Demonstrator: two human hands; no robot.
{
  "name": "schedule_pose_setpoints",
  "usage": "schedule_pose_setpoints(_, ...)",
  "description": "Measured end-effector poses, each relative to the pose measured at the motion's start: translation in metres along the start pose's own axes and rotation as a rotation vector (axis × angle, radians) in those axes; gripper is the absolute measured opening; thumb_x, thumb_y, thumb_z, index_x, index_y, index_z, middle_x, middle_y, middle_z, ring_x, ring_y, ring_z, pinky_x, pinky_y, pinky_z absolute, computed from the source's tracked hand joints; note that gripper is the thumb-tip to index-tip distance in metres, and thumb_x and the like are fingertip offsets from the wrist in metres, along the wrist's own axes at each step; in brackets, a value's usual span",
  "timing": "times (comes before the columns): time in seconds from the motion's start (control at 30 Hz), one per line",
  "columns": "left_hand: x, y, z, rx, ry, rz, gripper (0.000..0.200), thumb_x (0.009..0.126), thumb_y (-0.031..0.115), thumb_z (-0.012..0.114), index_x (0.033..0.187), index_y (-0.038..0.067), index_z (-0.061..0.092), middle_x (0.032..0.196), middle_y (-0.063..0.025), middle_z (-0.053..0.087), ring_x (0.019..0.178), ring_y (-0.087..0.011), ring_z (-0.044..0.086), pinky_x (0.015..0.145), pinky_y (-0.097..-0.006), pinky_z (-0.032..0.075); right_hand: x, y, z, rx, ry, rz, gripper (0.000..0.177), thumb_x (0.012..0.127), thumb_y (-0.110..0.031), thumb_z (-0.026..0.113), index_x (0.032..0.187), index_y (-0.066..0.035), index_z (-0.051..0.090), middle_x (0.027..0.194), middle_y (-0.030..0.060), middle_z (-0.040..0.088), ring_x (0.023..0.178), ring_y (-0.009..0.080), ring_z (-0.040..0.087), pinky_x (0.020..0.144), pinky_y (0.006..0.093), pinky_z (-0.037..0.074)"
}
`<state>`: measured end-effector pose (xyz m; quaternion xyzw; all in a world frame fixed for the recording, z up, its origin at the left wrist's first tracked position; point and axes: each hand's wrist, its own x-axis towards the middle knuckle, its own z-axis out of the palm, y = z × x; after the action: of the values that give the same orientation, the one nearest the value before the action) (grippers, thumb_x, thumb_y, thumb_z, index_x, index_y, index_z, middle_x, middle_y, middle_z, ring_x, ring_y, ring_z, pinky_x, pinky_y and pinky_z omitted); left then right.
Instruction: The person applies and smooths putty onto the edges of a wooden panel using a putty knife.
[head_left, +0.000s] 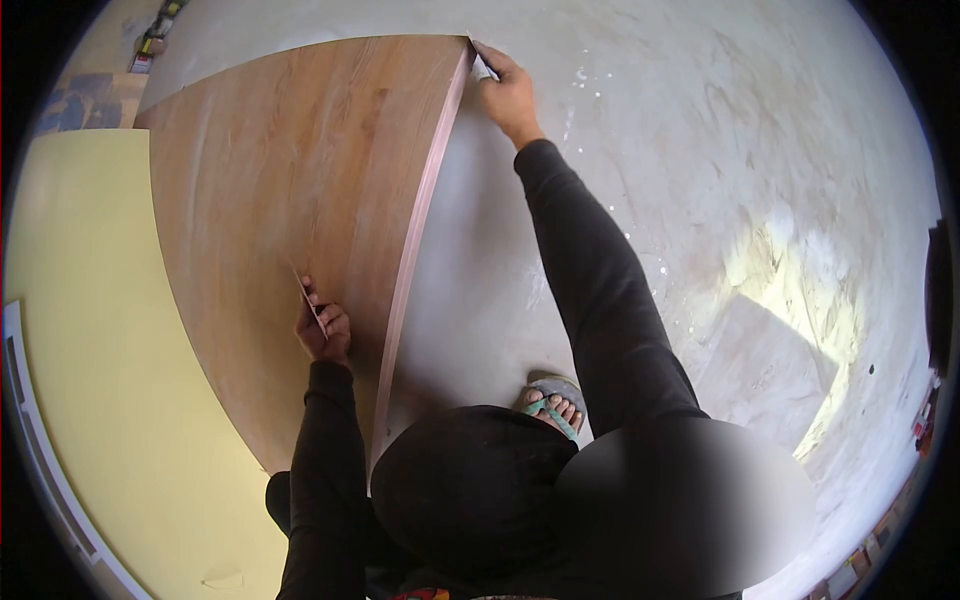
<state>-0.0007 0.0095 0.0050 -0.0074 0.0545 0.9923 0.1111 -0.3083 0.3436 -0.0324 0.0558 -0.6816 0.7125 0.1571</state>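
Note:
A large wood-grain panel (270, 180) lies before me, with a pale pinkish strip (420, 220) along its right edge. My right hand (510, 98) is at the panel's far right corner, its fingers closed round a small dark, flat piece (486, 62) that touches the corner. Over the middle of the panel, my left hand (325, 325) grips a thin flat piece (312, 305), seen nearly edge-on. What either piece is cannot be made out.
A pale yellow sheet (100, 300) lies to the left, with a white-edged strip (50, 450) beyond it. Tools (152, 42) sit at the far left. My sandaled foot (555, 405) stands on the grey floor (700, 130). Assorted items line the right edge.

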Motion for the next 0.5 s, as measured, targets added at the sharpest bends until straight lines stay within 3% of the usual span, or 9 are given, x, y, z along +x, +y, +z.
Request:
schedule_pose_setpoints(0.13, 0.004, -0.001, 0.000, -0.012, -0.024, -0.022, 0.036, 0.104, 0.023, 0.041, 0.139, 0.013, 0.044, 0.118, -0.0172, 0.064, 0.094, -0.0328, 0.066, 0.071, -0.0412, 0.056, -0.028, -0.018, -0.010, -0.090, -0.016, -0.033, 0.061, 0.069, 0.013, 0.041, 0.122, -0.004, 0.067, 0.126, 0.0135, 0.064, 0.118, 0.0256, 0.060, 0.104, 0.0313, 0.042)
schedule_pose_setpoints(0.2, 0.002, -0.004, 0.002, -0.007, -0.017, -0.027, 0.036, 0.104, 0.022, 0.043, 0.138, 0.011, 0.046, 0.119, -0.0165, 0.064, 0.095, -0.0317, 0.066, 0.074, -0.0420, 0.057, -0.037, -0.033, -0.038, -0.013, -0.419, 0.228, 0.063, 0.068, 0.014, 0.040, 0.121, -0.005, 0.067, 0.124, 0.0138, 0.065, 0.119, 0.0261, 0.059, 0.103, 0.0322, 0.043)
schedule_pose_setpoints(0.27, 0.014, -0.006, 0.008, 0.005, -0.029, -0.043, 0.036, 0.103, 0.021, 0.045, 0.138, 0.010, 0.047, 0.120, -0.0158, 0.064, 0.096, -0.0306, 0.066, 0.077, -0.0428, 0.057, -0.057, -0.067, -0.055, 0.119, -0.561, 0.282, 0.066, 0.066, 0.015, 0.039, 0.123, -0.005, 0.066, 0.123, 0.0147, 0.065, 0.121, 0.0259, 0.058, 0.104, 0.0333, 0.043)
schedule_pose_setpoints(0.33, 0.025, -0.021, 0.016, 0.154, 0.404, 0.136, 0.035, 0.101, 0.017, 0.051, 0.134, 0.008, 0.052, 0.122, -0.0126, 0.065, 0.100, -0.0274, 0.066, 0.083, -0.0423, 0.057, -0.087, -0.110, -0.052, 0.128, -0.524, -0.113, 0.070, 0.061, 0.015, 0.038, 0.121, -0.005, 0.067, 0.119, 0.0165, 0.066, 0.119, 0.0312, 0.058, 0.105, 0.0366, 0.044)
schedule_pose_setpoints(0.4, 0.065, -0.078, 0.063, 0.455, 0.690, 0.245, 0.031, 0.098, 0.013, 0.055, 0.128, 0.006, 0.056, 0.120, -0.0100, 0.066, 0.104, -0.0255, 0.065, 0.085, -0.0412, 0.057, -0.120, -0.148, -0.046, 0.219, -0.544, -0.210, 0.073, 0.059, 0.016, 0.041, 0.124, -0.006, 0.064, 0.126, 0.0163, 0.061, 0.124, 0.0344, 0.054, 0.108, 0.0409, 0.041)
schedule_pose_setpoints(0.5, 0.090, -0.116, 0.080, 0.644, 0.586, 0.177, 0.029, 0.097, 0.013, 0.057, 0.125, 0.007, 0.057, 0.120, -0.0083, 0.065, 0.107, -0.0248, 0.064, 0.086, -0.0423, 0.056, -0.157, -0.162, -0.031, 0.113, -0.574, -0.348, 0.074, 0.060, 0.018, 0.041, 0.127, -0.006, 0.062, 0.132, 0.0170, 0.055, 0.130, 0.0387, 0.048, 0.109, 0.0421, 0.039)
